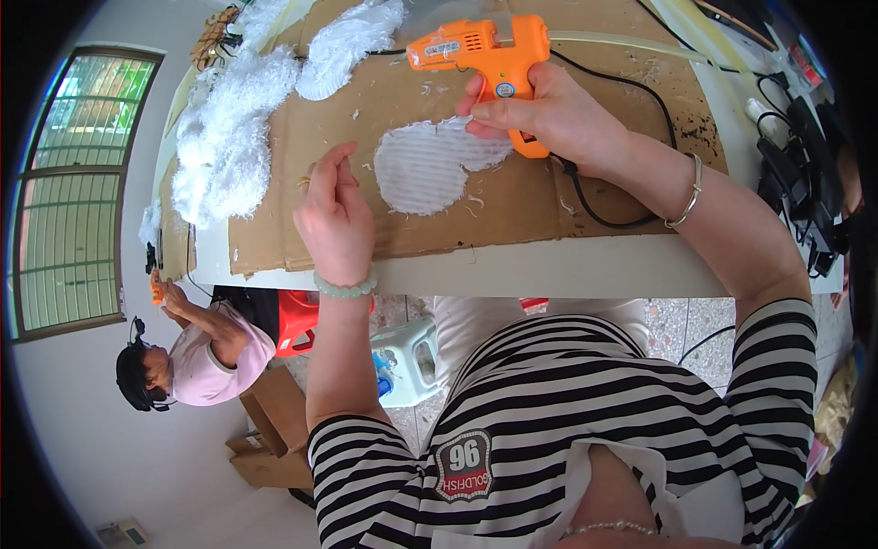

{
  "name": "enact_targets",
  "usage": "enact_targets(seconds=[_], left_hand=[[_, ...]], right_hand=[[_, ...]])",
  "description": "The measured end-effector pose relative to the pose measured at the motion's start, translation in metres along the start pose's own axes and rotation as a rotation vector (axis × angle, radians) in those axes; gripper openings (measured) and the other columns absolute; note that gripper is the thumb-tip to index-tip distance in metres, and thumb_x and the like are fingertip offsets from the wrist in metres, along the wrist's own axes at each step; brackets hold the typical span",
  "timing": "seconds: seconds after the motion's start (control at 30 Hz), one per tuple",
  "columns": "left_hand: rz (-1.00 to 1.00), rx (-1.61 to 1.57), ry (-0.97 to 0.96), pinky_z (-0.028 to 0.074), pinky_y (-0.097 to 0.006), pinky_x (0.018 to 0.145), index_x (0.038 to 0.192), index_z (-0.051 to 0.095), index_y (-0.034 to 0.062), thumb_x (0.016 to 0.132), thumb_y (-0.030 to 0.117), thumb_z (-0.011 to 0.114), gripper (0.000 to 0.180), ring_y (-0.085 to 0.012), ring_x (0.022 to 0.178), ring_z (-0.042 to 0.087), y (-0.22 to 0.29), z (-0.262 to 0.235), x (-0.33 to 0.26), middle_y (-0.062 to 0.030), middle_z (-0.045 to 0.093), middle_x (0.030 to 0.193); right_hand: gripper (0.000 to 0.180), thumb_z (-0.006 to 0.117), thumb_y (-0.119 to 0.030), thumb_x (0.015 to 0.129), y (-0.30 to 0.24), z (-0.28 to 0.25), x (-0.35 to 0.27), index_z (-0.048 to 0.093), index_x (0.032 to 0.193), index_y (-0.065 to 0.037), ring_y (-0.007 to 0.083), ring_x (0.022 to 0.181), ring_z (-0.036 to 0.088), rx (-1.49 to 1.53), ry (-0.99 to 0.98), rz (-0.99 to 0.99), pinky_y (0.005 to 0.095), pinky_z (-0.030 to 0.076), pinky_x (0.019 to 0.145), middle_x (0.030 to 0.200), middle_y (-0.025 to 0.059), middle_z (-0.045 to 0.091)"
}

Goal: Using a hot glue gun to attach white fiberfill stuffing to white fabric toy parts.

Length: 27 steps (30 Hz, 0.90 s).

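My right hand (560,114) is wrapped round the grip of an orange hot glue gun (476,48), whose nozzle points left. Below the gun, a flat white ribbed fabric piece (421,169) with fuzzy edges lies on a brown cardboard sheet (512,215). Just left of that piece is my left hand (334,215), raised over the cardboard's near edge. Its fingers are loosely bent with one stretched out, and nothing shows in them. The fabric piece's right end lies partly behind my right hand.
A fluffy white heap (224,137) covers the table's left side, near another white fabric piece (347,46). A black cord (631,78) crosses the cardboard. Black devices (809,178) crowd the right edge. Another person (215,352) works at far left, by a red stool (297,320).
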<state>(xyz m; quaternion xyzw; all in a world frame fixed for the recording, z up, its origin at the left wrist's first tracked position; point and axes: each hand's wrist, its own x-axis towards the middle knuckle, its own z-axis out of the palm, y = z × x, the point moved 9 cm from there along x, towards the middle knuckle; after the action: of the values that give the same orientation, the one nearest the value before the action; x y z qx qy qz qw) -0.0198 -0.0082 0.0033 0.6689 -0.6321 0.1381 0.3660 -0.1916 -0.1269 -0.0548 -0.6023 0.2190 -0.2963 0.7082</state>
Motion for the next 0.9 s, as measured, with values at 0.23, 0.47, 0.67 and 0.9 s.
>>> enact_targets(seconds=[0.23,0.47,0.67,0.9], left_hand=[[-0.236,-0.067,-0.088,0.045,-0.033,0.056,0.097,0.064,0.0032,0.076,-0.004,0.061,0.022,-0.0227,0.064,0.058,0.009,-0.002,-0.026,-0.0095,0.060,0.076],[0.303,-0.059,-0.350,0.048,-0.040,0.087,0.102,0.063,-0.0004,0.071,0.004,0.069,0.032,-0.0335,0.105,0.056,0.074,0.026,-0.042,-0.0137,0.060,0.111],[0.300,-0.018,-0.391,0.045,-0.041,0.091,0.103,0.062,-0.0016,0.073,0.009,0.069,0.032,-0.0345,0.109,0.054,0.075,0.030,-0.047,-0.0140,0.059,0.115],[0.288,-0.011,-0.409,0.045,-0.040,0.092,0.104,0.061,-0.0030,0.076,0.005,0.064,0.029,-0.0344,0.112,0.053,0.077,0.030,-0.045,-0.0153,0.057,0.118]], right_hand=[[0.024,0.058,-0.011,0.087,0.001,0.000,0.000,0.052,0.107,0.000,0.0163,0.101,0.058,-0.003,-0.011,-0.013,0.0290,0.051,0.084,0.102,0.0060,0.056],[0.025,0.060,-0.013,0.087,-0.006,-0.001,0.000,0.053,0.107,0.001,0.0158,0.099,0.059,0.040,0.011,-0.083,0.0281,0.051,0.082,0.101,0.0066,0.057],[0.022,0.061,-0.013,0.086,-0.019,-0.022,-0.005,0.055,0.103,-0.001,0.0137,0.086,0.062,0.051,0.193,-0.102,0.0262,0.052,0.078,0.099,0.0088,0.061],[0.020,0.061,-0.012,0.085,-0.019,-0.034,-0.005,0.056,0.102,-0.002,0.0121,0.081,0.062,0.065,0.272,-0.048,0.0249,0.052,0.076,0.100,0.0094,0.062]])
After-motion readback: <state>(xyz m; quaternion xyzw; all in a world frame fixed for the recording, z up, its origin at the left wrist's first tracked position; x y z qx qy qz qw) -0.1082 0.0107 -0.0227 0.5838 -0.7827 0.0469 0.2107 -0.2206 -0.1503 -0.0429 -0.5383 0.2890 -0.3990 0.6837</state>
